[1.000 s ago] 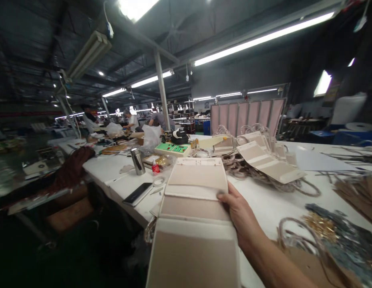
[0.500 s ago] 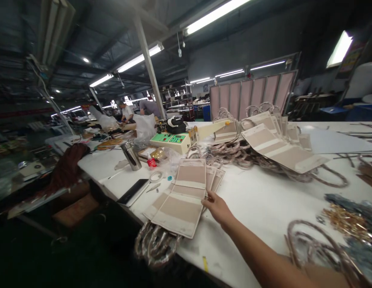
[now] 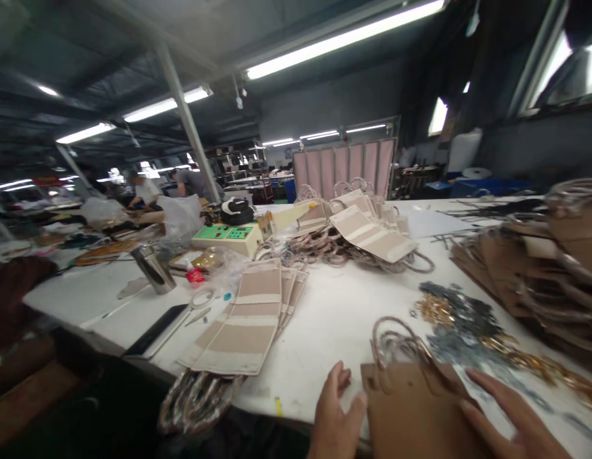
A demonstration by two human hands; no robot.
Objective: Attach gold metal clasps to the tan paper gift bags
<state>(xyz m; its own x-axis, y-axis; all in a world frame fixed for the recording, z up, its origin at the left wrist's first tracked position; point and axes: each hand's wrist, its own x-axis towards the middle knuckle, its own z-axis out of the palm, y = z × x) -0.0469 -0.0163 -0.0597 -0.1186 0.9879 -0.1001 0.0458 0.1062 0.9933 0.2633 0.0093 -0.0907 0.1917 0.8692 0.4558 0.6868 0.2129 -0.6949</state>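
Note:
A brown bag panel (image 3: 410, 398) with looped handles (image 3: 394, 331) wrapped in clear film lies at the table's near edge, in front of me. My left hand (image 3: 338, 414) is at its left side, fingers apart, the thumb close to the panel's edge. On the other side my right hand (image 3: 513, 417) has its fingers spread; one fingertip overlaps the panel, and whether it presses on it I cannot tell. To the left, fanned beige bag panels (image 3: 245, 338) rest on the table, their wrapped handles (image 3: 197, 398) hanging over the edge.
Gold and dark metal fittings (image 3: 462, 319) are scattered on the right, before a stack of brown panels (image 3: 506, 274). More beige panels (image 3: 372, 233) are piled farther back. A green-topped machine (image 3: 229, 236), a steel flask (image 3: 153, 269) and a tape roll (image 3: 202, 297) stand left. People work beyond.
My view has swung right. The hand that was at the fanned beige panels has left them. Both hands are now beside the brown bag panel.

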